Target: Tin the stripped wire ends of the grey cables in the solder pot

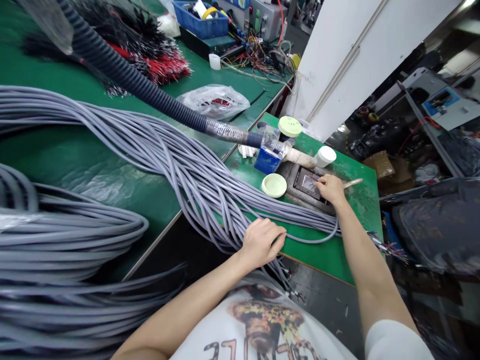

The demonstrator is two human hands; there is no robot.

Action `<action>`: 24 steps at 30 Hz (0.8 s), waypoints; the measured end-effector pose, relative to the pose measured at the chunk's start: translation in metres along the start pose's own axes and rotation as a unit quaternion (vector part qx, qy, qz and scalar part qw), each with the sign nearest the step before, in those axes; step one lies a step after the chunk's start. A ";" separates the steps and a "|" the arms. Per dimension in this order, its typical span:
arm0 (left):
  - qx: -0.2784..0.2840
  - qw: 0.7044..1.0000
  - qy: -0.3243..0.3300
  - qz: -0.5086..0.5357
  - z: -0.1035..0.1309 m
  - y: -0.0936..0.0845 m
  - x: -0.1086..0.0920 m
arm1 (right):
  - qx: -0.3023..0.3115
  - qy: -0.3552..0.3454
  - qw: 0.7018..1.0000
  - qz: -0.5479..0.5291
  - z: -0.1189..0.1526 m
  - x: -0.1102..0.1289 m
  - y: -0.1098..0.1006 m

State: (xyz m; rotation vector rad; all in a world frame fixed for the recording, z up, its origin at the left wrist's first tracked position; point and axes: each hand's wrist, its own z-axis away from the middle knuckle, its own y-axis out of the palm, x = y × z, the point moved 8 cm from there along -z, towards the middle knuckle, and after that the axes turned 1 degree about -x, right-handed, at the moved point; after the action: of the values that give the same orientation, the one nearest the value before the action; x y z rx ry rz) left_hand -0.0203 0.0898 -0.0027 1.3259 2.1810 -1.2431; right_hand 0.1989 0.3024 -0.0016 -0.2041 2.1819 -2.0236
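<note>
Left hand touches smooth, round grey cables.

The single view looks forward and down from the person's head, over both forearms.

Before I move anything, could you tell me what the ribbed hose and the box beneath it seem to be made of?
Ribbed hose: probably dark plastic, judging by its moulded-looking ridges. Blue box: possibly plastic, smooth-faced.
</note>
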 end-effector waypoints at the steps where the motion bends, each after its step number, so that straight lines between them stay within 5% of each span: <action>1: 0.000 1.000 0.000 0.001 0.000 0.000 0.000 | -0.001 -0.001 1.000 -0.003 0.000 0.000 -0.001; 7: 0.004 1.000 0.001 -0.003 0.000 0.001 0.001 | -0.023 -0.025 0.999 -0.041 0.006 0.014 -0.028; 13: 0.002 1.000 0.006 -0.011 0.000 0.000 0.000 | -0.052 -0.116 0.971 -0.203 0.010 0.075 -0.064; 18: -0.001 1.000 0.007 -0.021 0.000 -0.001 -0.001 | -0.007 -0.155 0.971 -0.180 0.004 0.126 -0.052; 24: -0.004 1.000 0.009 -0.023 -0.001 -0.001 -0.001 | 0.044 -0.151 0.978 -0.138 0.000 0.152 -0.030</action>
State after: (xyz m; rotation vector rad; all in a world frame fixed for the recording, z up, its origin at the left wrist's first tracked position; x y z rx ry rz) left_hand -0.0204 0.0900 -0.0009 1.2967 2.2389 -1.2426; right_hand 0.0504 0.2687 0.0246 -0.7861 1.9594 -2.0553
